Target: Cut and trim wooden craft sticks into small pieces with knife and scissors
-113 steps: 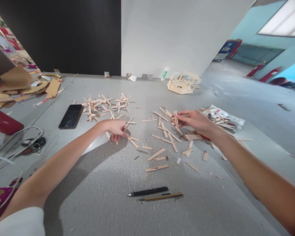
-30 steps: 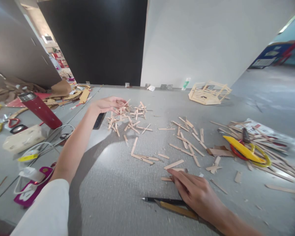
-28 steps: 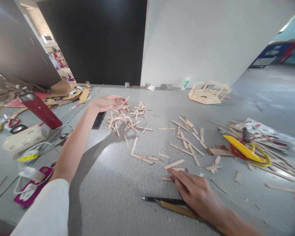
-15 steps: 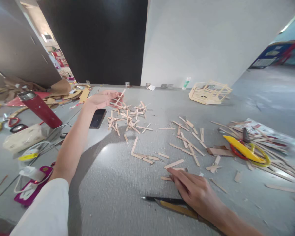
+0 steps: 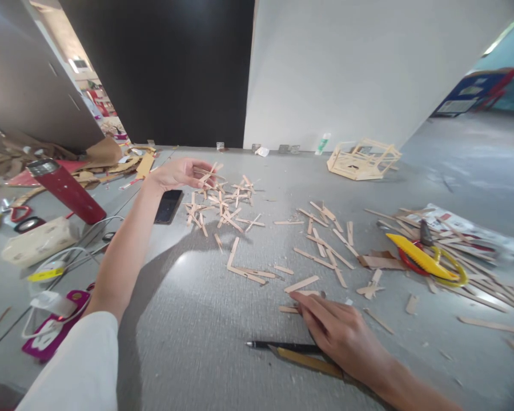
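Note:
Over the far pile of small wooden craft-stick crosses (image 5: 223,205), my left hand (image 5: 180,172) is closed with its fingertips on a crossed piece of craft sticks (image 5: 208,176). My right hand (image 5: 342,334) rests low on the table, fingers together and pointing left. Short craft sticks (image 5: 302,284) lie at its fingertips, and another stick end (image 5: 288,310) shows from under the fingers. Whatever those fingers pinch is hidden. A black pen (image 5: 274,345) and a yellowish cutter knife (image 5: 310,361) lie beside the right hand, their right ends partly covered by it.
Loose craft sticks (image 5: 325,245) are scattered mid-table. At right, yellow-handled scissors (image 5: 448,268) and a yellow tool (image 5: 420,257) lie on longer sticks. A stick frame (image 5: 360,162) stands at the back. A phone (image 5: 169,206), red bottle (image 5: 71,191) and purple power strip (image 5: 55,334) are left.
My left hand has turned slightly, and the crossed sticks at its fingertips have tilted lower. My right hand stays in its place. The whole view has shifted a little.

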{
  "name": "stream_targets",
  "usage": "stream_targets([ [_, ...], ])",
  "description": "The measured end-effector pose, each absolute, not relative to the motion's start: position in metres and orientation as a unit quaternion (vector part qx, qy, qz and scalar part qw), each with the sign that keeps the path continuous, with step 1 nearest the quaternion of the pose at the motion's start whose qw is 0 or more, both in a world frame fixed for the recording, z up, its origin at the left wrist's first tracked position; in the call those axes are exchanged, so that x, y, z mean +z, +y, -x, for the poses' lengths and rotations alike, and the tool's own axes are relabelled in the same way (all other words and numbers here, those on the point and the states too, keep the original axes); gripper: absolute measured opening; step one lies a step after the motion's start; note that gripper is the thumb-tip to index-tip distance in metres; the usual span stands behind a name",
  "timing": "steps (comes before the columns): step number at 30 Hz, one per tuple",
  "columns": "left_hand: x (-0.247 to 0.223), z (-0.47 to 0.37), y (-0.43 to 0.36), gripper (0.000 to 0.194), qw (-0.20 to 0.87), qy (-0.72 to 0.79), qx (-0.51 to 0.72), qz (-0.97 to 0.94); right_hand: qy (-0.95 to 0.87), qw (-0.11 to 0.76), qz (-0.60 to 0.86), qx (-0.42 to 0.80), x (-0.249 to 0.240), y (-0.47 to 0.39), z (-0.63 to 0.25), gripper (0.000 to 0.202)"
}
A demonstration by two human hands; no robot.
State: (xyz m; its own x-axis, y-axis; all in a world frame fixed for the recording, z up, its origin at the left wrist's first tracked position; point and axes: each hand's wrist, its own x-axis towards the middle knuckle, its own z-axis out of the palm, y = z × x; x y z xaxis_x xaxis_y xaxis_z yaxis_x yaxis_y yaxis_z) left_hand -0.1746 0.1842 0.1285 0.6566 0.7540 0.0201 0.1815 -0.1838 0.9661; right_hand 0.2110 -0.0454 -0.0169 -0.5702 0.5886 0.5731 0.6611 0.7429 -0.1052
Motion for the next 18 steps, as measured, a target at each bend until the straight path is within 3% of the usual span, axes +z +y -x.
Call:
stream_targets([
  [4, 0.127, 0.173, 0.188, 0.062, 0.501, 0.361, 0.242, -0.748, -0.884, 0.298, 0.355, -0.056, -0.017, -0.045, -0.211, 0.028],
  [11, 0.098, 0.173, 0.216, 0.057, 0.199, 0.564, 0.137, -0.790, -0.887, 0.293, 0.352, -0.063, -0.017, -0.045, -0.211, 0.028],
  [16, 0.076, 0.156, 0.217, 0.079, 0.154, 0.570, 0.093, -0.801, -0.887, 0.288, 0.356, -0.063, -0.017, -0.046, -0.212, 0.028],
  [18, 0.073, 0.145, 0.213, 0.074, 0.160, 0.546, 0.078, -0.818, -0.888, 0.286, 0.355, -0.060, -0.016, -0.046, -0.212, 0.028],
])
